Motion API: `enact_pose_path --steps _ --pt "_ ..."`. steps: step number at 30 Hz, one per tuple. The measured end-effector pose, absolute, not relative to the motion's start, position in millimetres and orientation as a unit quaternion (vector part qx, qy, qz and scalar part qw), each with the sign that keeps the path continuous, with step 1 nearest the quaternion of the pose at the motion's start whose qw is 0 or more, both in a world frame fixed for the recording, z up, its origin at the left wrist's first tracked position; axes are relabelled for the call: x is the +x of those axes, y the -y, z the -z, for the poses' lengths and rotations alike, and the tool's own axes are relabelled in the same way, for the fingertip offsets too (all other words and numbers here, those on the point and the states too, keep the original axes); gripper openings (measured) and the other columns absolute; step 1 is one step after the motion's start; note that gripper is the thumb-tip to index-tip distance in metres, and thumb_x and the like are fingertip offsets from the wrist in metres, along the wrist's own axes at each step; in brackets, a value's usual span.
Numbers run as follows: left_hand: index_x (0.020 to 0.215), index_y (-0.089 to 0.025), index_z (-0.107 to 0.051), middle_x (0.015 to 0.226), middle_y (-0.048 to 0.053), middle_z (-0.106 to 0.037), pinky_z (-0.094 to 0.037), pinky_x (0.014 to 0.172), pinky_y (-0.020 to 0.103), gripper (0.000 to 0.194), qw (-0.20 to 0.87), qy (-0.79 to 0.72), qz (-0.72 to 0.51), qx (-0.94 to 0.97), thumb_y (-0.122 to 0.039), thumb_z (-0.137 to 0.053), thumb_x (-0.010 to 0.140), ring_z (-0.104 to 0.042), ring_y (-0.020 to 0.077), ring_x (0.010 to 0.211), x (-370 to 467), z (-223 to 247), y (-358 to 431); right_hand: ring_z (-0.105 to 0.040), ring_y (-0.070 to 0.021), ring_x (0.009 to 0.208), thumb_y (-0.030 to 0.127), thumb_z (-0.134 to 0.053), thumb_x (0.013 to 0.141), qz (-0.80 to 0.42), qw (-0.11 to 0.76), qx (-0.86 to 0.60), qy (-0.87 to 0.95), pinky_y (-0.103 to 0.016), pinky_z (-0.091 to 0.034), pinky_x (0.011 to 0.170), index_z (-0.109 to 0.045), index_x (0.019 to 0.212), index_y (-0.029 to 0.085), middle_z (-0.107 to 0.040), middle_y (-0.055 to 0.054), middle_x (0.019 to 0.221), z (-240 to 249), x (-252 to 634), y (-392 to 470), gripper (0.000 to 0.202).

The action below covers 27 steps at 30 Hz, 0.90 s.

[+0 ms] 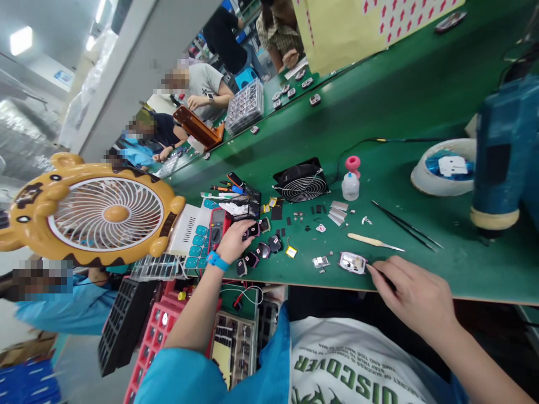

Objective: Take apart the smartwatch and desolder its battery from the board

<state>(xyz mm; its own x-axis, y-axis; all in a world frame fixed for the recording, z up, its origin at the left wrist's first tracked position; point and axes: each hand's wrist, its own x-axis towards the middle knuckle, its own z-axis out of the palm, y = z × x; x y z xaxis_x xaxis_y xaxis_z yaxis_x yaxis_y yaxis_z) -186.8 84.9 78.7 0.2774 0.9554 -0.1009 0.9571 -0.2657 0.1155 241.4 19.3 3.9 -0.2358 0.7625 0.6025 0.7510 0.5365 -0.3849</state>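
My left hand (233,242) reaches in among several dark, square smartwatch bodies on the bench, its fingers closed on one smartwatch body (252,230). More smartwatch bodies (263,250) lie just beside it. At the bench's front edge, my right hand (415,289) is closed, thumb and forefinger at the right edge of an opened watch case (352,262) with bare parts inside. To the case's left is a small metal part (320,261). A yellow-edged battery (291,251) lies between the hands. Beyond the right hand are a wooden-handled pry tool (370,241) and black tweezers (406,224).
A black fan (301,180), a pump bottle (350,186) and a white bowl (438,168) stand farther back. At right hangs a blue tool (497,163). A tiger-shaped fan (113,213) and a red multimeter (218,224) are at left. Several people work across the bench.
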Motion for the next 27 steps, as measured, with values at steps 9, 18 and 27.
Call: enact_pose_path --steps 9,18,27 --pt "0.130 -0.022 -0.063 0.133 0.010 -0.068 -0.057 0.107 0.047 0.040 0.079 -0.641 0.007 0.763 -0.023 -0.064 0.090 -0.066 0.0281 0.123 -209 -87 -64 -0.056 -0.0108 0.057 0.026 -0.060 0.102 0.007 0.376 -0.478 0.793 -0.027 -0.036 0.057 -0.063 0.075 0.017 -0.066 0.001 0.067 -4 242 -20 0.028" --pt "0.127 -0.022 -0.064 0.130 0.010 -0.068 -0.060 0.101 0.044 0.038 0.071 -0.662 0.015 0.746 -0.023 -0.065 0.089 -0.071 0.0277 0.112 -209 -92 -57 -0.055 -0.0106 0.057 0.026 -0.060 0.102 0.006 0.382 -0.482 0.789 -0.026 -0.036 0.057 -0.064 0.075 0.016 -0.065 0.000 0.066 -3 242 -19 0.029" --pt "0.115 -0.023 -0.068 0.108 0.005 -0.071 -0.062 0.071 0.030 0.026 0.083 -0.693 0.040 0.715 -0.024 -0.067 0.089 -0.073 0.0187 0.078 -202 -88 -36 -0.055 -0.0103 0.058 0.027 -0.058 0.103 0.003 0.389 -0.479 0.787 -0.025 -0.036 0.058 -0.064 0.074 0.017 -0.064 0.001 0.066 -3 242 -19 0.031"
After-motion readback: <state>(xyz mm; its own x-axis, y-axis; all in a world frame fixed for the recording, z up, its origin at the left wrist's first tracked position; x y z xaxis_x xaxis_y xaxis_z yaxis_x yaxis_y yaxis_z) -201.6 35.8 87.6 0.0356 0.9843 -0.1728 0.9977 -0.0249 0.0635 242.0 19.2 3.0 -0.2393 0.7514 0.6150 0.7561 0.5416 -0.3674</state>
